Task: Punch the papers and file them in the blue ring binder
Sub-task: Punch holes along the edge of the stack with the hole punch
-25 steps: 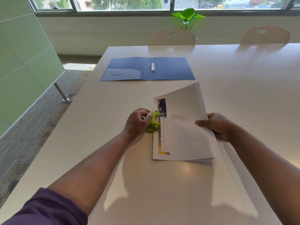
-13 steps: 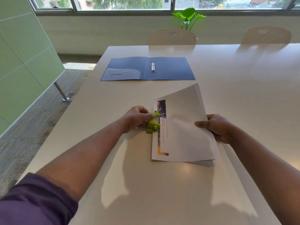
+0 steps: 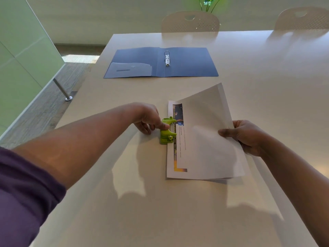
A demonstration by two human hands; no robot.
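Note:
A small green hole punch (image 3: 167,131) stands on the table with the left edge of a stack of papers (image 3: 204,138) pushed into its slot. My left hand (image 3: 148,120) grips the punch, thumb lying on its lever. My right hand (image 3: 243,135) pinches the papers' right edge, and the top sheet curls up and over, showing its blank side. A printed strip shows along the papers' left margin. The blue ring binder (image 3: 161,62) lies open and flat farther back, metal rings (image 3: 167,58) in its spine.
The pale table (image 3: 178,211) runs far to the right and toward me. Its left edge drops to a grey carpet beside a green partition (image 3: 23,56). Two beige chairs (image 3: 190,22) stand at the far side, a plant behind them.
The camera has tilted down and nearer. My left hand has slid back from on top of the punch to its left side, thumb on the lever. The papers and right hand hold their place.

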